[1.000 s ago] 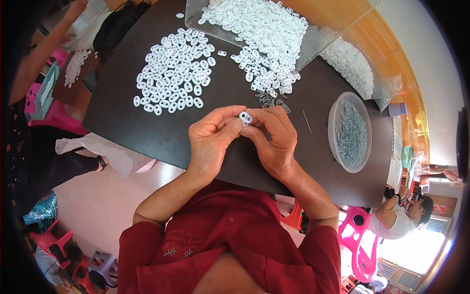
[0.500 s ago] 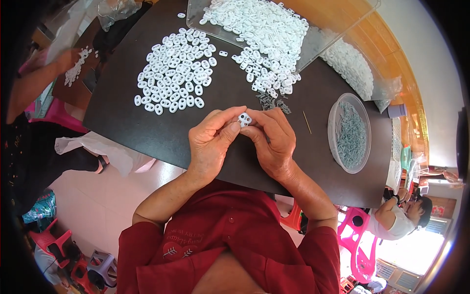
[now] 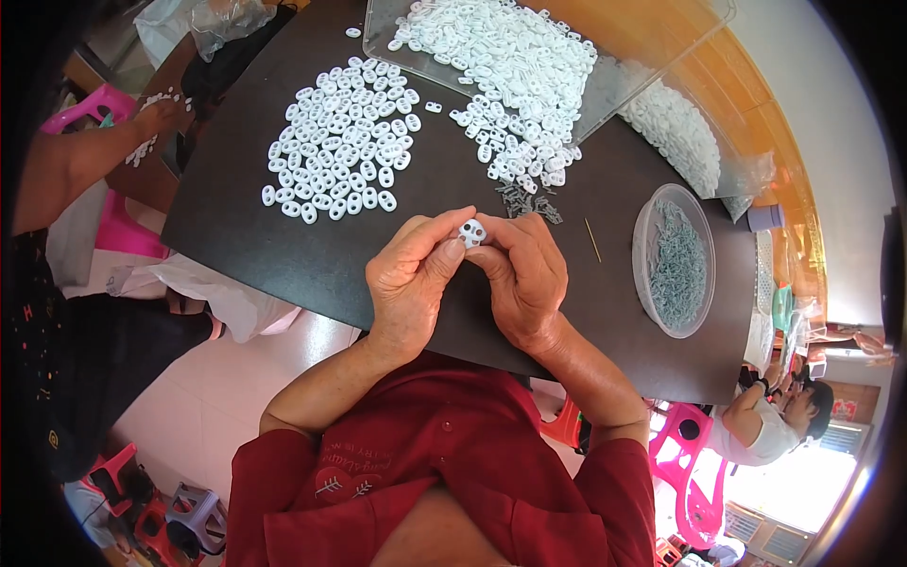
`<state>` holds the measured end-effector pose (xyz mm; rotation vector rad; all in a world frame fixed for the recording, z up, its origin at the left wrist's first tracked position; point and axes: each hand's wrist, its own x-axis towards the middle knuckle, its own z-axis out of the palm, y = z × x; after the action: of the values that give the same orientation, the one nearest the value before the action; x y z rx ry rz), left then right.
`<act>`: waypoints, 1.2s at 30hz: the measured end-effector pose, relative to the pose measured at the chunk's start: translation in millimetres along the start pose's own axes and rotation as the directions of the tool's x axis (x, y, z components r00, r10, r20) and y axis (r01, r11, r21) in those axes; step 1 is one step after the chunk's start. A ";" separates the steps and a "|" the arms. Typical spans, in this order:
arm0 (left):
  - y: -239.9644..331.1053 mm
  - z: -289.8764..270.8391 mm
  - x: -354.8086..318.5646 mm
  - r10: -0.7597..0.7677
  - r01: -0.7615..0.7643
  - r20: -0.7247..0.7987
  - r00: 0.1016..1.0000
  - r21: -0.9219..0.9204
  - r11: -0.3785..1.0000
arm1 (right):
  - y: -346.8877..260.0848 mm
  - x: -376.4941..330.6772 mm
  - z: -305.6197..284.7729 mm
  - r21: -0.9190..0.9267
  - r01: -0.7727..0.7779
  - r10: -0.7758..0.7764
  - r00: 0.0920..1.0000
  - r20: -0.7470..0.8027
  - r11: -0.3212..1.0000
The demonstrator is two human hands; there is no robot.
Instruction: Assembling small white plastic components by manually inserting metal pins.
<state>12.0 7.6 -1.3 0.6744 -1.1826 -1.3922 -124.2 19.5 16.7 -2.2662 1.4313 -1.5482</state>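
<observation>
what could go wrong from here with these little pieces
The small white part could slip, since only the fingertips of the left hand and right hand appear to pinch it. The loose grey pieces might get mixed into the spilled white pieces right beside them. The thin stick, lying loose, could roll if bumped.

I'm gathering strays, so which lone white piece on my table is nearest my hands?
The lone piece between the spread-out group and the pile spilling from the clear bin; the other stray lies farther off, left of the bin.
</observation>
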 end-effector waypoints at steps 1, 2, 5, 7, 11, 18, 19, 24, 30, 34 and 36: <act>-0.9 -0.3 0.0 0.042 -0.042 0.001 0.999 0.032 0.999 | -0.4 0.0 -0.1 0.000 0.000 0.000 1.000 0.001 1.000; -1.2 0.2 0.1 0.042 -0.042 0.000 0.999 0.032 0.999 | -1.3 0.1 -0.4 -0.001 -0.004 0.004 1.000 0.002 1.000; -1.3 1.0 0.0 0.122 -0.120 -0.013 0.992 0.114 0.986 | -1.9 -1.1 0.9 0.001 -0.014 0.014 1.000 -0.004 1.000; -0.4 1.0 0.2 0.111 -0.108 -0.024 0.993 0.122 0.987 | -1.6 -1.4 1.8 0.003 -0.018 0.018 1.000 -0.011 1.000; -1.6 -0.5 -0.4 0.135 -0.131 -0.024 0.991 0.136 0.982 | 1.0 -1.4 5.7 0.002 0.033 -0.033 0.999 -0.029 0.999; -2.0 2.0 -2.2 0.078 -0.075 -0.090 0.993 0.041 0.996 | -2.3 1.3 5.1 0.012 0.026 -0.026 1.000 -0.006 1.000; -2.0 2.6 -1.6 0.074 -0.073 -0.096 0.993 0.011 0.997 | -4.8 2.9 3.6 0.010 0.033 -0.033 0.999 -0.010 0.999; 9.4 9.6 -6.0 0.020 -0.026 -0.088 0.996 -0.071 0.997 | -10.7 2.7 -4.0 0.058 0.005 -0.005 1.000 -0.007 0.998; 16.5 13.7 -10.2 0.127 -0.125 -0.021 0.992 0.086 0.989 | -20.7 -2.8 -11.4 0.023 0.000 0.001 0.998 -0.057 1.000; 14.9 20.6 -19.7 0.171 -0.167 -0.034 0.985 0.085 0.982 | -26.5 -12.1 -15.1 -0.005 0.023 -0.024 0.995 -0.095 1.000; 16.9 26.7 -24.9 0.165 -0.163 -0.043 0.985 0.043 0.986 | -32.4 -15.7 -18.6 0.008 0.001 0.000 0.993 -0.118 1.000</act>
<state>-0.7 40.9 17.4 0.6193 -1.2037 -1.2128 -118.2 56.9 30.9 -2.2049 1.4488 -1.7118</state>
